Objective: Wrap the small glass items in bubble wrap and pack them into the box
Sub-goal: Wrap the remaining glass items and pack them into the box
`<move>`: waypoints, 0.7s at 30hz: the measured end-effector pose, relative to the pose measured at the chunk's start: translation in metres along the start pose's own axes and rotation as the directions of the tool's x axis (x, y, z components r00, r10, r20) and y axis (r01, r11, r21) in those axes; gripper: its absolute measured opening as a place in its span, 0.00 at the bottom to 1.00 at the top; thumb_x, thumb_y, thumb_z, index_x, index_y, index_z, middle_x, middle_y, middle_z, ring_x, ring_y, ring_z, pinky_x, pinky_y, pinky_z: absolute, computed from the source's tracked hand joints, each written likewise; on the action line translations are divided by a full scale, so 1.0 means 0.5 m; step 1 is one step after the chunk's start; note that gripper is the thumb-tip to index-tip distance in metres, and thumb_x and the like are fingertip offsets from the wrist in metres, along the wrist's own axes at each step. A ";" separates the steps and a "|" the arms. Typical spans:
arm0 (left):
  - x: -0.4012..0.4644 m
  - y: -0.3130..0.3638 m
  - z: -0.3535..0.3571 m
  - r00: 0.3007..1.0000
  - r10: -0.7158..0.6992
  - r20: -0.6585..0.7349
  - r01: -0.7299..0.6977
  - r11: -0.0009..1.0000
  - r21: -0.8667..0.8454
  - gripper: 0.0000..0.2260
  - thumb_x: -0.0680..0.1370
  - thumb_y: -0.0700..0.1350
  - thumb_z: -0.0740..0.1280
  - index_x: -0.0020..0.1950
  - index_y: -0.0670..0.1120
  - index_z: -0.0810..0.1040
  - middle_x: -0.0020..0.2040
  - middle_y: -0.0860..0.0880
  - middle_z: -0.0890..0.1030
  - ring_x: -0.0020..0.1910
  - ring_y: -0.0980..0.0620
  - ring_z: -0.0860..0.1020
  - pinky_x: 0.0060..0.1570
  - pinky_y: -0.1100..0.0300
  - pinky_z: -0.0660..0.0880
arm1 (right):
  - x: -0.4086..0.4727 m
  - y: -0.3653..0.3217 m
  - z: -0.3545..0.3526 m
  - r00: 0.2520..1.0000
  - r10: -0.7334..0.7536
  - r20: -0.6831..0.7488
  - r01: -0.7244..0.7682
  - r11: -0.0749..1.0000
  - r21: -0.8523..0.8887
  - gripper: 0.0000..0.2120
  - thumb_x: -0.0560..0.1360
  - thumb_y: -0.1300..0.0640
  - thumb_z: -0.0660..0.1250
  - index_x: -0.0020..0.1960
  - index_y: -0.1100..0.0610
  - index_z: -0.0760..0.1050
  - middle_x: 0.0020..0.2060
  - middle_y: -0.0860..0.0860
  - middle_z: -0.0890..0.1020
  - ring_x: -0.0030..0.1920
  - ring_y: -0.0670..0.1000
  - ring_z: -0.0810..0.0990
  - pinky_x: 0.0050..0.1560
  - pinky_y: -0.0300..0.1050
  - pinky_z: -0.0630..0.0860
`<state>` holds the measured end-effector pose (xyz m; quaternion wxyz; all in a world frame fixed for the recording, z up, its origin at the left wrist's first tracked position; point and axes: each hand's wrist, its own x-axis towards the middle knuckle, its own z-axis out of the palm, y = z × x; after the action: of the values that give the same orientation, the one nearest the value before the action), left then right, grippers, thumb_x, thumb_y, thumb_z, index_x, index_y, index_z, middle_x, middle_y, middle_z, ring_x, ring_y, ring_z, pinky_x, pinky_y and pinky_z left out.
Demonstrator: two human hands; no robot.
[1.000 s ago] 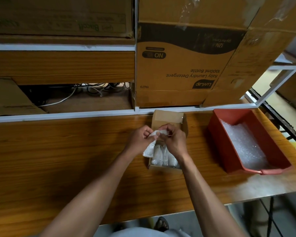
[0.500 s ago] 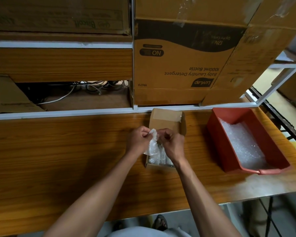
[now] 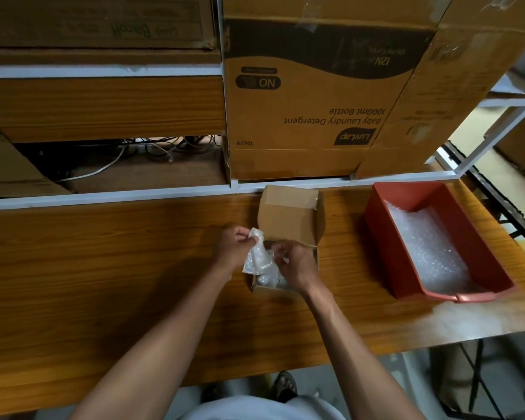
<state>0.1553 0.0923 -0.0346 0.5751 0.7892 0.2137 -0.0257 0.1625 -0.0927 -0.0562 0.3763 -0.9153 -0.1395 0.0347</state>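
Note:
A small brown cardboard box [image 3: 288, 218] stands open on the wooden table, its lid flap tilted back. Over its near half my left hand [image 3: 234, 248] pinches the top corner of a bubble-wrapped bundle [image 3: 256, 259], which hangs down into the box. My right hand [image 3: 296, 265] grips the bundle's right side, with its fingers curled over the box opening. Below the bundle, more wrapped glass items [image 3: 269, 280] show pale inside the box. What the bundle holds is hidden by the wrap.
A red plastic tub [image 3: 379, 225] with bubble wrap [image 3: 428, 247] in it sits to the right on the table [image 3: 103, 268]. Large cardboard cartons [image 3: 309, 95] fill the white-framed shelf behind the box. Cables lie in the shelf gap at left.
Both hands have shifted the bundle slightly left and turned it more upright over the box. The box's lid flap shows more now.

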 end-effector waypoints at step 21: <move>0.006 -0.029 0.060 0.995 0.100 0.000 -0.090 0.901 0.424 0.05 0.78 0.43 0.78 0.52 0.46 0.85 0.47 0.50 0.85 0.41 0.54 0.81 0.33 0.67 0.70 | -0.068 0.087 0.035 0.992 -0.078 0.104 0.104 0.957 -0.273 0.22 0.81 0.42 0.60 0.69 0.48 0.81 0.59 0.51 0.84 0.61 0.57 0.78 0.63 0.56 0.74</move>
<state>0.1586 0.0692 -0.0588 0.3886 0.9048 0.1705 -0.0347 0.1367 -0.1197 -0.1005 0.2387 -0.9490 -0.2022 0.0395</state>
